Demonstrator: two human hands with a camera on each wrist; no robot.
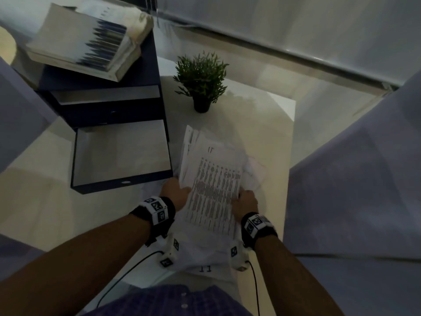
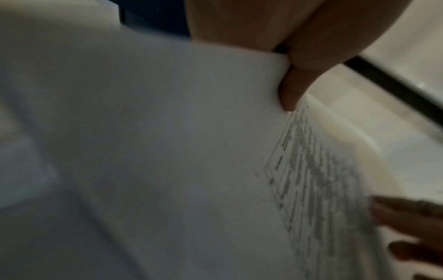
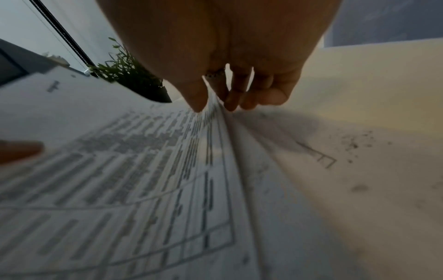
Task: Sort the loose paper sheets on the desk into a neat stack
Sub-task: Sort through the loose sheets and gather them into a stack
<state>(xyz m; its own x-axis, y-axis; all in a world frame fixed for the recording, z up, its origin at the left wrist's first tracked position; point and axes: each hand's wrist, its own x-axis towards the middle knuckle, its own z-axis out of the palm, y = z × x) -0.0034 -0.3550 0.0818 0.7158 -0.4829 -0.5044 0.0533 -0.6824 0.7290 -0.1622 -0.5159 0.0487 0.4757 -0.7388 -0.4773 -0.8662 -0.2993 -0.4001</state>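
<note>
Nearest the person, a loose sheet marked with numerals lies flat at the front edge of the desk, partly under the bundle above it and not yet gathered in.

Over it, both hands hold the paper sheets by their long sides. The left hand has its grip closed on the left edge, thumb on the printed face and fingers curled beneath. The right hand pinches the opposite edge, thumb above and fingers under. Holding from both sides likely lets the person square the edges, since the far corners still fan out unevenly. The bundle appears tilted up off the desk, with another sheet peeking out at its right.

Just left of the papers an open drawer juts from a dark drawer unit, possibly where the stack will go. Farther back stands a small potted plant, well apart from the hands. A thick pile of documents rests on the unit.
</note>
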